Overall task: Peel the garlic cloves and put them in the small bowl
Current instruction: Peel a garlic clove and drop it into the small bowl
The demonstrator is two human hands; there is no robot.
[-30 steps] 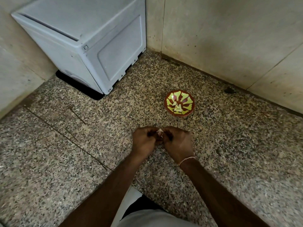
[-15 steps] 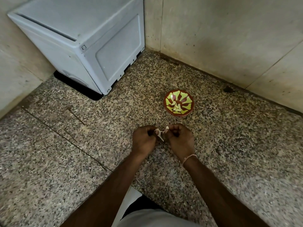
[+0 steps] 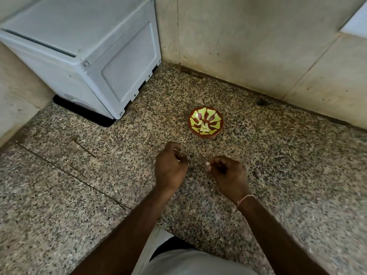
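A small red bowl (image 3: 206,134) with a yellow-green pattern sits on the speckled stone counter, holding several pale peeled garlic cloves (image 3: 204,128). In front of it my two hands hover apart above the counter. My right hand (image 3: 228,175) pinches a small whitish garlic clove (image 3: 208,164) at its fingertips. My left hand (image 3: 170,167) has curled fingers, and a small whitish bit of peel (image 3: 178,160) shows at them.
A white microwave oven (image 3: 85,52) stands at the back left corner. Beige tiled walls (image 3: 248,42) close the counter at the back and right. The granite counter (image 3: 288,175) stretches to both sides; its front edge is near my body.
My hands, joined on one clove a second ago, have pulled apart. The right went right with the clove, and the left keeps a scrap of skin.
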